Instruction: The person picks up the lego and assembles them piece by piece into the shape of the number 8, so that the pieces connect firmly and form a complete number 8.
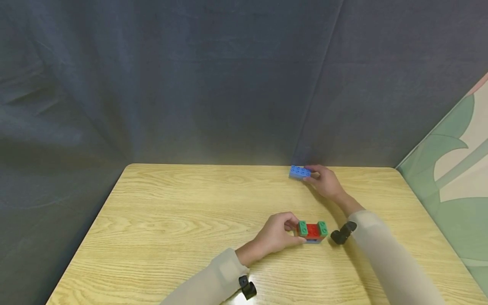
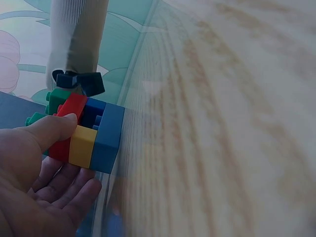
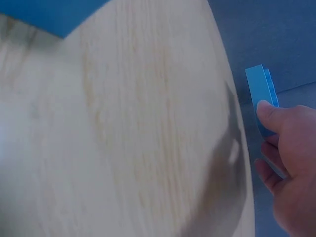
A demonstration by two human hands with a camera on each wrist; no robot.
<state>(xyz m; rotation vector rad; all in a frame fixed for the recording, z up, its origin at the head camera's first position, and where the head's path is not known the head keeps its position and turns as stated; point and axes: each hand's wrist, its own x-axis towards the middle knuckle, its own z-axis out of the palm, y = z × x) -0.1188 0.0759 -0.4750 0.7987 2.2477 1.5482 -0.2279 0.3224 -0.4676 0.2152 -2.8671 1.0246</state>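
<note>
Near the table's (image 1: pixel 171 212) back edge, right hand (image 1: pixel 325 183) pinching the blue brick (image 1: pixel 299 172), thumb on one long side and fingers curled under the other. Nearer the body, left hand (image 1: pixel 275 234) closed round one end of the block assembly (image 1: pixel 313 231), thumb pressed on its red brick (image 2: pixel 69 126), fingers cupped beneath.

For a clean lift: firm, level pinch on the blue brick, studs kept upward. For the assembly: steady hold against the tabletop (no tilting), top studs left free of the thumb.

Hard to make out: stud count on the blue brick, blurred in the head view and seen edge-on from the right wrist. Assembly's lower layers only partly shown; yellow brick (image 2: pixel 81 146) and blue bricks visible from the left wrist, with the green bricks (image 1: pixel 303 228) half hidden there. Right fingertips cut off at the frame edge.
</note>
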